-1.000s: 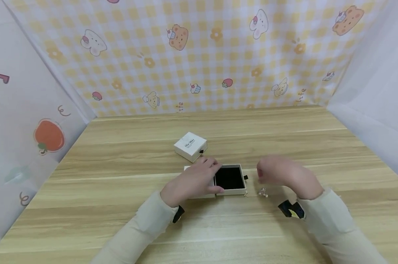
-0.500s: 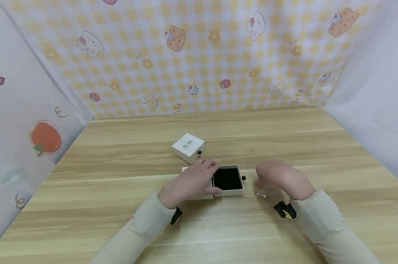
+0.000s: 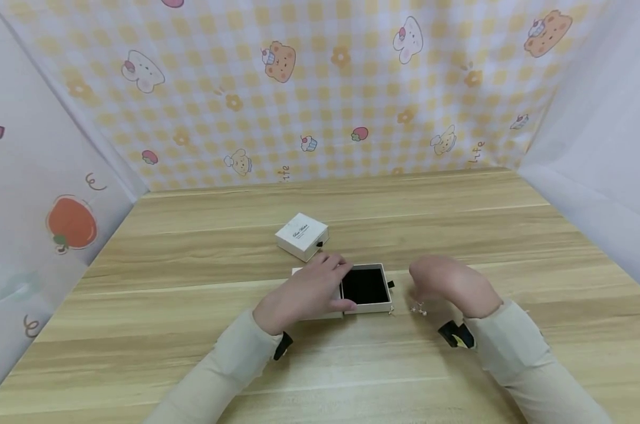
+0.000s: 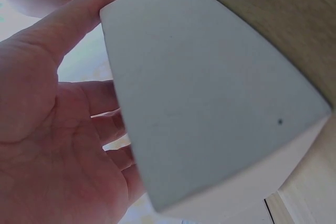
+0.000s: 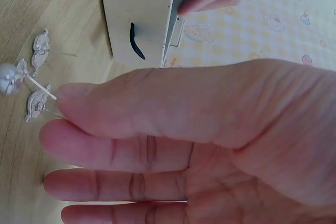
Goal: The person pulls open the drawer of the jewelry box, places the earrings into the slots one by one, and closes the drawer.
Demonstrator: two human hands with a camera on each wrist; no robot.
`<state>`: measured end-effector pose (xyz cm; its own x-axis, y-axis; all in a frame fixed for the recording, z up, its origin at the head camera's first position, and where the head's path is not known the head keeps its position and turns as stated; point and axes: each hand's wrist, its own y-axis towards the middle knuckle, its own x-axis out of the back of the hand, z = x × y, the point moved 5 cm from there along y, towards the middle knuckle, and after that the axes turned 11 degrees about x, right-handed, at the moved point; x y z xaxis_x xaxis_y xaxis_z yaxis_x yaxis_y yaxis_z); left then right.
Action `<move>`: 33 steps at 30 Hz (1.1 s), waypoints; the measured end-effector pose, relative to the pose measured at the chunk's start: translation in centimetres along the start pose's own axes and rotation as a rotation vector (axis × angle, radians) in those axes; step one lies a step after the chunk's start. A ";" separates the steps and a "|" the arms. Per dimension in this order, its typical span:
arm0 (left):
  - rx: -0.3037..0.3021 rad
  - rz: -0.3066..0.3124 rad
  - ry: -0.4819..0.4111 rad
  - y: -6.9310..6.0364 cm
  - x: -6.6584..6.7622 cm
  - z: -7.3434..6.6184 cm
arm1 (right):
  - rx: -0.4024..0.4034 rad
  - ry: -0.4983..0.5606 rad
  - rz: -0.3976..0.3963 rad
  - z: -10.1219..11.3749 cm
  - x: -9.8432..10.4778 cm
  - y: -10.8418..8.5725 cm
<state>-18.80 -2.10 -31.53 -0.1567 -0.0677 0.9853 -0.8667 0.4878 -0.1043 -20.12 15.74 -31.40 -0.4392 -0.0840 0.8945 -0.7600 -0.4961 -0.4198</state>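
Box (image 4: 205, 98) is gripped by left fingers (image 4: 97, 97); right fingers (image 5: 79, 142) near-pinched beside earrings (image 5: 41, 53), hold unclear; other box (image 3: 302, 231) seen behind on desk (image 3: 458, 218).

So the white box (image 3: 302, 237) that's sitting at 10 o'clock from the open drawer box (image 3: 370, 308) is wearing dark script lettering (image 3: 300, 231) on top. Looks like it's saying "Best Wishes", kinda blurry tbh, and the tinier print underneath is coming out too small to read. The yellow checked cloth (image 3: 320, 97) is showing "life" twice, both running sideways up the fabric: one (image 3: 284, 172) at 11 o'clock from that white box, its first letter getting hard to make out, the other (image 3: 476, 152) at 2 o'clock.
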 end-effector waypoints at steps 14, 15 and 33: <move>0.007 0.016 -0.019 0.0 0.0 0.1 | -0.018 0.039 0.001 -0.2 0.1 -0.1; 0.006 0.016 -0.018 0.0 0.0 0.1 | -0.016 0.038 -0.001 -0.2 0.1 -0.1; 0.009 0.026 -0.017 0.0 -0.1 0.2 | 0.076 -0.002 -0.178 -0.2 1.5 -0.3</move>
<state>-18.88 -2.23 -31.69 -0.1875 -0.0699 0.9798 -0.8662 0.4821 -0.1314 -20.65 15.91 -29.95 -0.3004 0.0090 0.9538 -0.7874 -0.5667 -0.2427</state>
